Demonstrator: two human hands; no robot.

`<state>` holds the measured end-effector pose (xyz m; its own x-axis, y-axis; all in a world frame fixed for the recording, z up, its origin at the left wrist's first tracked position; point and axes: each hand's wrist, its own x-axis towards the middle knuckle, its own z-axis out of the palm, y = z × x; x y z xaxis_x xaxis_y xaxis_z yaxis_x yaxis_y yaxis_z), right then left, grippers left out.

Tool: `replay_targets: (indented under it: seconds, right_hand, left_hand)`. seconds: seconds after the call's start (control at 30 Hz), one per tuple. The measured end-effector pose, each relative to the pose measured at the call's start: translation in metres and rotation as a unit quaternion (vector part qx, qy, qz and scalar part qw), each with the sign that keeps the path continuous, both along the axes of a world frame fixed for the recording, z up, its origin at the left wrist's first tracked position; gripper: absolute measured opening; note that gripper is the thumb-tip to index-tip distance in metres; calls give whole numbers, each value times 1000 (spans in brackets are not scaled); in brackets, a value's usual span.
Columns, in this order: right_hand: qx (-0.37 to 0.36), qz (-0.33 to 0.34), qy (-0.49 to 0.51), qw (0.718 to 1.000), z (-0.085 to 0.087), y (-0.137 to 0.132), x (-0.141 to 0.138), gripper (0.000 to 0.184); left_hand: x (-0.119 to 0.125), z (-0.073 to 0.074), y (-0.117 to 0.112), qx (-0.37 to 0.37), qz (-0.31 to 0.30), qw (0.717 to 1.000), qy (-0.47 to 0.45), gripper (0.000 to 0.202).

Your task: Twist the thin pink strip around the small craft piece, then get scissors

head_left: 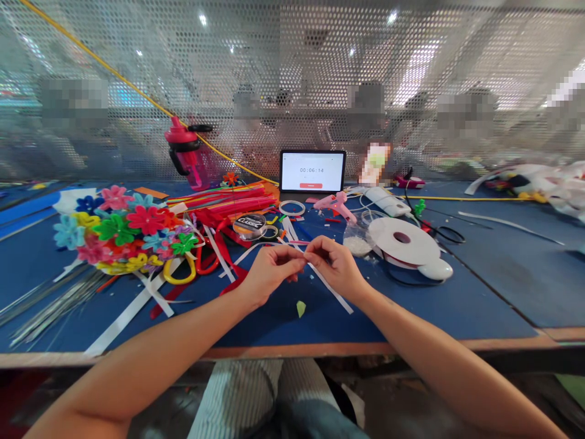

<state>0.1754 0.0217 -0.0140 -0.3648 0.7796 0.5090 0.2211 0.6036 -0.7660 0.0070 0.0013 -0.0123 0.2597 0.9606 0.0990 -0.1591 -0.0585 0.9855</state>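
Left hand [269,267] and right hand [336,262] meet fingertip to fingertip above blue table [479,292], both pinching small pink piece [305,261]; piece lies between grips, long axis left-right, hands equally near.

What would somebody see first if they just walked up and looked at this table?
Probably the bunch of colourful felt flowers heaped at the table's left. Next, the two hands, left hand and right hand, meeting at their fingertips in the middle over the blue table. Behind them a tablet shows a timer.
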Motion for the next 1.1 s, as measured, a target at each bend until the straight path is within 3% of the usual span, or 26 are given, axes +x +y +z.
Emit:
replay_targets:
  seconds: [0.3,0.47,0.73,1.1]
  right_hand:
    - [-32,15,25,999,3,-2,0,21]
    - [-24,24,24,999,1,-3,1,16]
    - [65,-27,-48,996,0,-5,1,17]
    - [214,-93,-142,962,1,-6,2,13]
  left_hand:
    - [1,2,0,-24,9,999,-26,21]
    - [0,3,2,-43,12,997,-56,19]
    - [-1,2,3,-56,25,995,-81,17]
    - [1,0,5,-86,30,992,-91,14]
